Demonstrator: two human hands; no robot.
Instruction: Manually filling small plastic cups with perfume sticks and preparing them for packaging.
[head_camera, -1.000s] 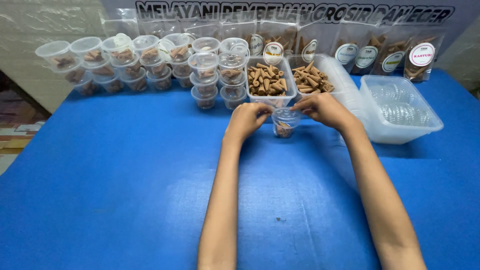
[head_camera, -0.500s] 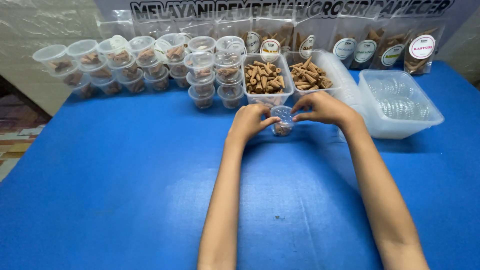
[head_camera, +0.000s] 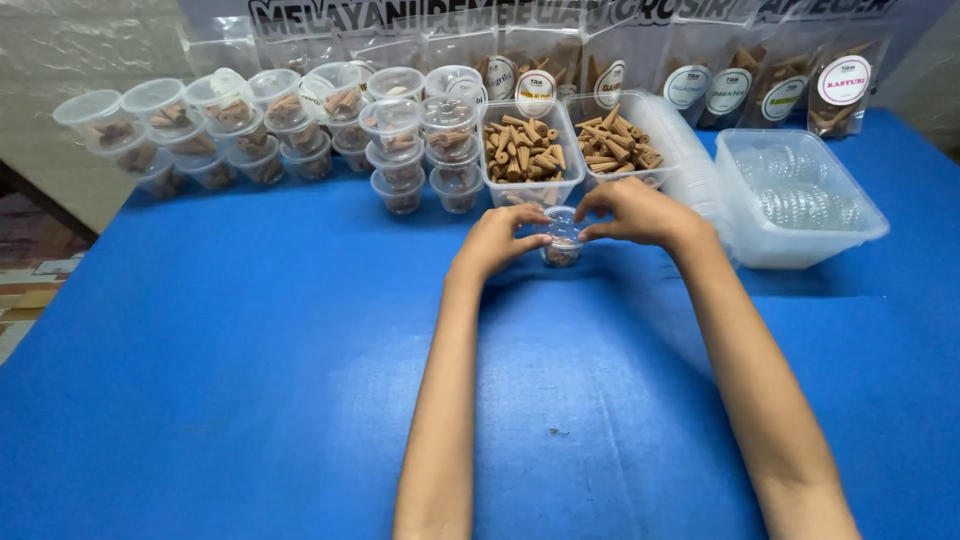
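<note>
A blue table (head_camera: 230, 370) fills most of the view. At its far edge, behind everything, stands a row of pouches (head_camera: 760, 85) with round labels. Far left of the cup and further back, lidded tubs (head_camera: 240, 125) of brown cones stand stacked in a long cluster; a shorter stack (head_camera: 420, 150) rises closer, back and left of the cup. To the right of the cup sits a clear bin (head_camera: 800, 215) holding clear lids (head_camera: 805, 205). Directly behind the cup are two open trays of cones, one (head_camera: 528, 150) just behind it and another (head_camera: 620, 140) behind and slightly right. A leaning stack of clear lids (head_camera: 690, 170) lies between that second tray and the bin.

The cup (head_camera: 562, 238), small, clear and round, stands on the table near its middle, with a few brown cones inside and a clear lid on top. The left hand (head_camera: 498, 240) grips the cup from its left side, thumb and fingers curled against the rim. The right hand (head_camera: 632, 212) comes from the cup's right, fingertips pressed on the lid edge, fingers bent around it.
</note>
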